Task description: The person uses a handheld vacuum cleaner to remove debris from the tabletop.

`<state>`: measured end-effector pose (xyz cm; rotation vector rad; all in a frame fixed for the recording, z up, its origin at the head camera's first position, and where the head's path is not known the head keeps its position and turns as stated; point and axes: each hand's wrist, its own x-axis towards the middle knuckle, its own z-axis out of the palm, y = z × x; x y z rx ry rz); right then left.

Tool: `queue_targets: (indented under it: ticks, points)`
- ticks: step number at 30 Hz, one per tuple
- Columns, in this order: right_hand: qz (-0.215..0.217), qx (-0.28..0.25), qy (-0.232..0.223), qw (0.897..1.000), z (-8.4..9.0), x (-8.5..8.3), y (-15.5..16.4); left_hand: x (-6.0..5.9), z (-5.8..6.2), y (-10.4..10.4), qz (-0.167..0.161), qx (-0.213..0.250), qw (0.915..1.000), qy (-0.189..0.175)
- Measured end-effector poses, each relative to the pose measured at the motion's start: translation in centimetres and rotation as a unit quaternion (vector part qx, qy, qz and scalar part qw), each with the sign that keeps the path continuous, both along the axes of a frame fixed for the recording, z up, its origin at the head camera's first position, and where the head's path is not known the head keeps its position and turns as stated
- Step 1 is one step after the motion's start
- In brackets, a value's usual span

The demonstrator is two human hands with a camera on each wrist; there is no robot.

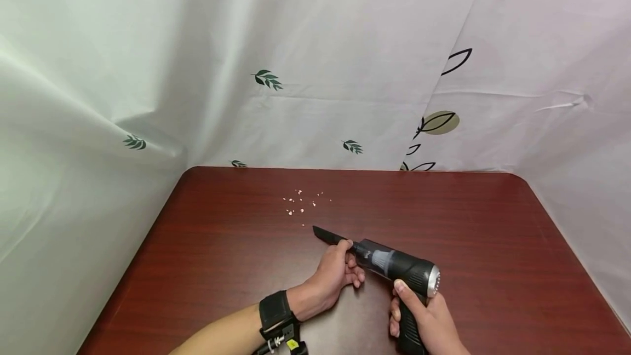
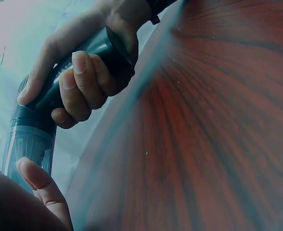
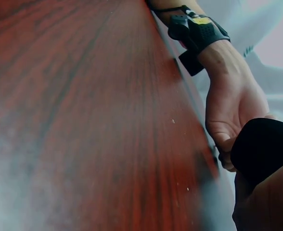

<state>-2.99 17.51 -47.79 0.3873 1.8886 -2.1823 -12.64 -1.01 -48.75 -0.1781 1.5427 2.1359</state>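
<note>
Crumbs [image 1: 302, 202] lie scattered in a small patch toward the far middle of the dark red table [image 1: 493, 245], near the leaf-printed curtain [image 1: 315, 81] that backs it. Both hands are on a black handheld vacuum [image 1: 394, 263]. The right hand [image 1: 428, 319] is wrapped around the pistol grip at the near edge, fingers curled tight and the thumb lying up along the body; the left wrist view shows that grip from below. The left hand [image 1: 337, 273], a black strap [image 1: 276, 311] on its wrist, curls around the base of the narrow crevice nozzle [image 1: 329, 235], where it joins the clear dust cup.

The nozzle tip points at the crumbs but stops just short of them, apart from the nearest speck. As I judge it, this is the fitting or steadying step, with the cleaning itself not yet begun. The next move calls for bringing the tip forward to the crumbs, low over the wood.
</note>
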Motion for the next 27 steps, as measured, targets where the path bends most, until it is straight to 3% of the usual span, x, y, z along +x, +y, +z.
queue_targets:
  ticks: [7,16,20,27]
  points:
    - [-0.005,0.009,0.001,1.0,-0.1,-0.5,-0.9,-0.3,-0.1,-0.6,0.015,0.006,0.9999,-0.001]
    - [0.019,0.029,0.049,0.998,0.0,-1.0,-1.1,-0.6,-0.2,-1.3,0.029,0.009,0.9995,0.002]
    - [0.033,0.067,0.071,0.995,0.1,-1.3,-1.1,-0.6,0.0,-1.8,0.034,0.007,0.9994,0.002]
    - [0.06,0.17,0.101,0.978,0.4,-1.9,-1.3,-0.8,0.2,-2.6,0.036,0.012,0.9993,-0.001]
